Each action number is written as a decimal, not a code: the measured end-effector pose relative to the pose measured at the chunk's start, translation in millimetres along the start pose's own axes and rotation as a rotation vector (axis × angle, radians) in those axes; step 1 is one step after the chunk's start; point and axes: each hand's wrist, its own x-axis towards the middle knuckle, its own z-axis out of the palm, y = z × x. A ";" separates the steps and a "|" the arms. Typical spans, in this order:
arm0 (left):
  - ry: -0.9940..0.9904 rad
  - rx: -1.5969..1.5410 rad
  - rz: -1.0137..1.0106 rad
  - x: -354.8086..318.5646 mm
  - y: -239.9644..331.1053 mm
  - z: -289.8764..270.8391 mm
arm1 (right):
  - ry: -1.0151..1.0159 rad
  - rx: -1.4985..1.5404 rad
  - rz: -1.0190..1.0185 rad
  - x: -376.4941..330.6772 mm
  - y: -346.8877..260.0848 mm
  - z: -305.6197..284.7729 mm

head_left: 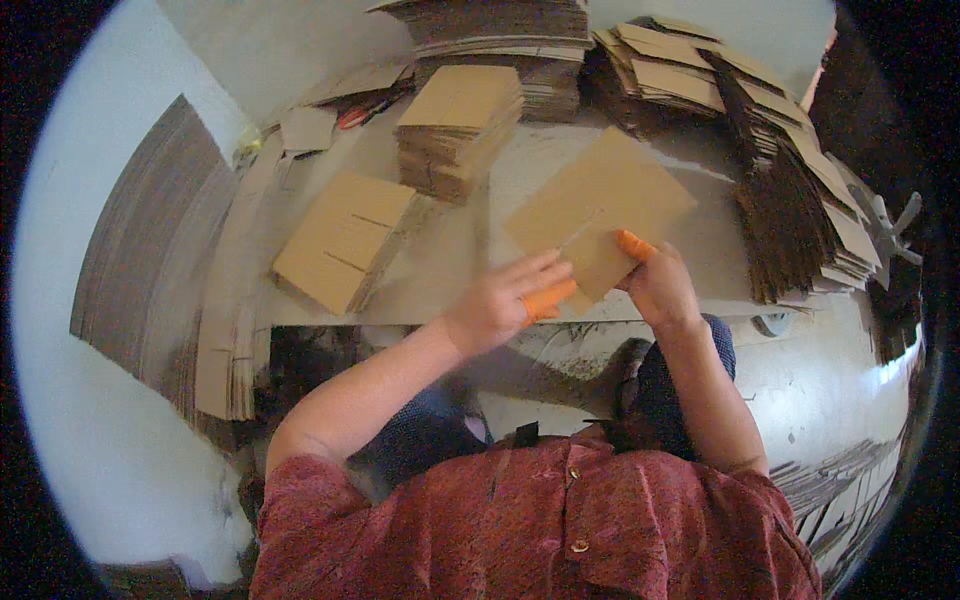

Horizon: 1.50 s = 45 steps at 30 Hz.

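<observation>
Head view: both hands pinch one slotted cardboard sheet (597, 212) tilted above the worktop (470, 250); the right hand (660, 287) grips its near corner, the left hand (500, 300) its lower edge, orange fingertip covers (548, 300) probably adding friction. A slotted stack (345, 240) lies left of the grip

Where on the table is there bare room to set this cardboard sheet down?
Bare table lies between the slotted stack, the taller stack and the held cardboard sheet, which both the left hand and right hand grip. The back edge and the fanned piles on the right are crowded.
</observation>
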 end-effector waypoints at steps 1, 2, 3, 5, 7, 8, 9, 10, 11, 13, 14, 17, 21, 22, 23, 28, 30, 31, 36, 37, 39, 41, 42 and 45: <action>0.011 0.140 -0.161 -11.1 -6.7 -1.9 | 0.056 -0.091 -0.038 -3.7 4.1 -2.3; 0.022 0.281 -0.321 -27.6 -18.6 -12.0 | 0.178 -0.108 -0.080 -9.4 5.6 0.3; 0.029 0.424 -0.484 -45.7 -30.2 -22.2 | 0.151 -0.279 -0.135 -13.2 10.3 -4.3; 0.029 0.799 -0.958 -90.9 -65.4 -37.4 | 0.087 -0.622 -0.252 -16.7 20.1 -19.4; -0.160 0.873 -1.166 -133.2 -87.8 -55.1 | 0.088 -0.861 -0.301 -16.0 31.7 -30.3; -0.249 0.774 -1.214 -130.9 -89.6 -64.4 | 0.091 -0.921 -0.298 -17.1 31.7 -29.2; -0.337 0.673 -1.259 -127.6 -91.6 -73.8 | 0.092 -0.982 -0.298 -18.7 32.0 -29.0; -0.425 0.569 -1.300 -123.7 -91.7 -81.9 | 0.090 -0.984 -0.274 -24.6 25.4 -21.7; -0.354 0.474 -1.344 -122.0 -92.2 -86.7 | 0.089 -0.987 -0.250 -28.2 22.3 -17.8; -0.207 0.284 -1.416 -116.4 -94.9 -94.7 | 0.124 -0.967 -0.395 -22.5 32.2 -22.2; -0.135 0.310 -1.370 -125.5 -99.6 -97.2 | 0.112 -0.910 -0.450 -22.4 34.5 -17.2; -0.044 0.354 -1.244 -142.1 -115.8 -103.3 | 0.065 -0.732 -0.559 -23.4 38.4 1.9; -0.019 0.197 -1.204 -132.4 -135.8 -119.8 | 0.011 -0.737 -0.502 -8.7 58.8 -9.9; 0.041 0.118 -1.218 -137.5 -136.1 -122.7 | -0.075 -0.690 -0.421 -22.1 39.0 14.8; 0.031 0.182 -1.176 -125.2 -128.7 -122.2 | -0.140 -0.645 -0.342 -33.6 22.2 34.3; -0.026 0.107 -0.939 2.5 -28.6 -110.5 | -0.060 -0.601 -0.498 -31.1 10.5 41.1; -0.092 -0.101 -0.997 27.7 -3.8 -98.2 | -0.119 -0.510 -0.549 -31.3 2.4 46.8; -0.123 -0.206 -1.021 34.9 2.9 -93.0 | -0.106 -0.553 -0.536 -27.4 4.4 40.1; -0.089 -0.364 -0.806 49.7 2.4 -70.9 | -0.004 -0.892 -0.355 -32.5 -5.6 27.8; -0.126 -0.379 -0.854 58.0 2.9 -72.1 | 0.002 -0.913 -0.394 -32.1 -5.5 23.9; -0.148 -0.457 -0.968 73.4 3.6 -70.9 | 0.016 -0.958 -0.470 -27.0 -1.6 10.8; -0.057 -0.386 -0.911 82.8 -9.9 -64.8 | 0.110 -0.987 -0.383 -6.9 21.0 -23.5; 0.047 -0.275 -0.809 74.0 -33.4 -55.1 | 0.143 -0.997 -0.339 1.8 28.5 -34.9; 0.164 0.274 -0.626 39.0 -122.3 -32.1 | 0.204 -0.964 -0.374 9.3 28.1 -41.8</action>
